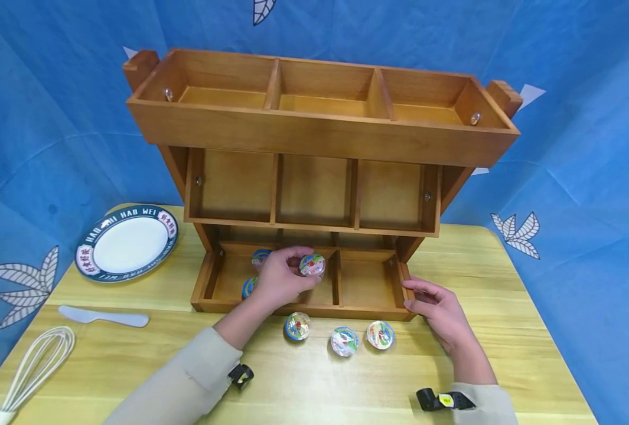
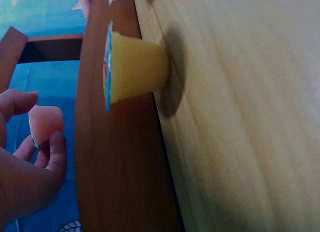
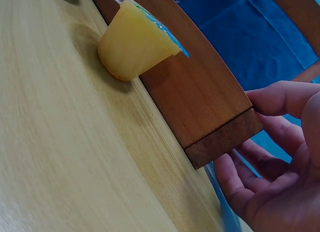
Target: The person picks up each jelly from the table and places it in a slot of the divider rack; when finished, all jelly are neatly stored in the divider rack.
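Observation:
My left hand (image 1: 282, 277) pinches a jelly cup (image 1: 312, 264) between thumb and fingers, over the middle section of the bottom tier of a wooden rack (image 1: 303, 133). In the left wrist view, this cup's body looks pink (image 2: 47, 123). Two more jelly cups, one at the back (image 1: 261, 257) and one nearer the front (image 1: 248, 287), lie in the tier's left section, partly covered by that hand. At the bottom tier's right front corner, my right hand (image 1: 439, 307) grips the wooden wall with thumb and fingers.
Three jelly cups stand on the table before the rack: one left (image 1: 297, 326), one central (image 1: 344, 341), one right (image 1: 380, 334). Over the bottom tier jut two upper tiers. Leftward lie a plate (image 1: 130, 242), a white knife (image 1: 104, 316) and a whisk (image 1: 38, 366).

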Motion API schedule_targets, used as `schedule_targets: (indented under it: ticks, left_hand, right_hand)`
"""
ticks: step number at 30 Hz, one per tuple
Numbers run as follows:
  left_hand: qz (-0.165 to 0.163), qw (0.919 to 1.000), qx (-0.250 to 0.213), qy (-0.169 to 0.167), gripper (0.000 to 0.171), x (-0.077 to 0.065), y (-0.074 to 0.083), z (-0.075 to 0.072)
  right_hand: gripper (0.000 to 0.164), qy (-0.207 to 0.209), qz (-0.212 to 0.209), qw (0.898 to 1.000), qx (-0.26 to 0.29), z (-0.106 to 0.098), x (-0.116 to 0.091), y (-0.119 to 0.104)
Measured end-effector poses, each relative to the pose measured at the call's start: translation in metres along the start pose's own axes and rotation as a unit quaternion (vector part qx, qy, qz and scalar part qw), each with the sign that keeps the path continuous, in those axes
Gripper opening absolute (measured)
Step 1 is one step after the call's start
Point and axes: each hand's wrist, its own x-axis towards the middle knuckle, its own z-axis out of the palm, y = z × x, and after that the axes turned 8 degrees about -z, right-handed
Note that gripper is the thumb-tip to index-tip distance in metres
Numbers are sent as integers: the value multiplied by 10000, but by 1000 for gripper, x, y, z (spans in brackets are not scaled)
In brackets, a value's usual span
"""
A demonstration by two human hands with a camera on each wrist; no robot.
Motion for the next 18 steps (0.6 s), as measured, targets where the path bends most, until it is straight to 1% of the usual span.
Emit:
schedule_targets:
  ticks: [6, 9, 13, 18]
  left_hand:
    - [33, 9986, 513, 149, 50, 13, -3, 6]
    - [-40, 9970, 718, 289, 51, 19, -7, 10]
    - [-155, 9965, 703, 425, 52, 27, -13, 14]
    - [-125, 9968, 609, 512, 52, 33, -18, 17]
  right_hand:
    - [45, 3, -15, 10000, 26, 0, 0, 0]
    - [45, 9, -29, 10000, 5, 1, -1, 0]
    - [45, 5, -29, 10000, -18, 1, -1, -1]
    - [45, 31, -21, 10000, -24, 2, -1, -2]
